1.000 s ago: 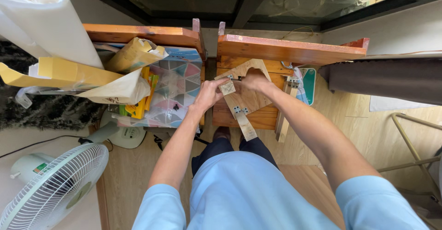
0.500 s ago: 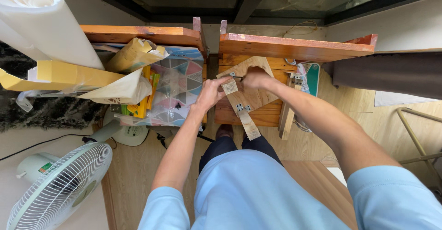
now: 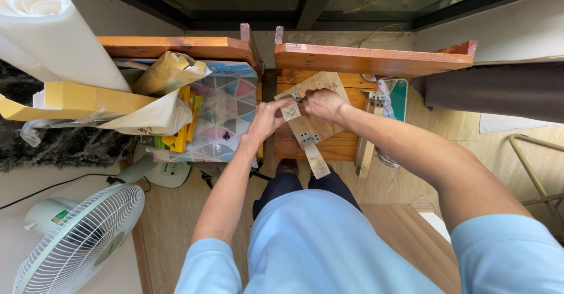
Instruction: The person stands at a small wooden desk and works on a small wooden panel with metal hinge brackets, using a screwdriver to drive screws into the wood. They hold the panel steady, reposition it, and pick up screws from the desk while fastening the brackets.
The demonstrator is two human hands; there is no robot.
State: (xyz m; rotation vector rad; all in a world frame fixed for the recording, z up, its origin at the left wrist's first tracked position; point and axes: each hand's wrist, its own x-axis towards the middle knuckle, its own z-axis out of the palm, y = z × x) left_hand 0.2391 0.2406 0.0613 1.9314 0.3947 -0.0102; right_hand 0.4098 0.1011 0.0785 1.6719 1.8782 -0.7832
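A light plywood piece (image 3: pixel 322 88) with a narrow strip (image 3: pixel 314 156) hanging down from it is held up in front of me, with small metal brackets (image 3: pixel 309 137) screwed onto it. My left hand (image 3: pixel 267 117) pinches a small square wooden block (image 3: pixel 290 111) against the plywood. My right hand (image 3: pixel 320 103) grips the plywood's upper part beside the block, fingertips at a small metal fitting. Both hands touch near the block.
Orange wooden shelves (image 3: pixel 376 59) stand ahead, with another strip of wood (image 3: pixel 367 144) leaning there. A patterned bag (image 3: pixel 226 109), yellow cardboard (image 3: pixel 88 97) and a white roll (image 3: pixel 50 32) sit on the left. A white fan (image 3: pixel 76 238) stands low left. A metal frame (image 3: pixel 537 170) is on the right.
Both hands stay on the plywood piece and shift only slightly. The view has moved a little.
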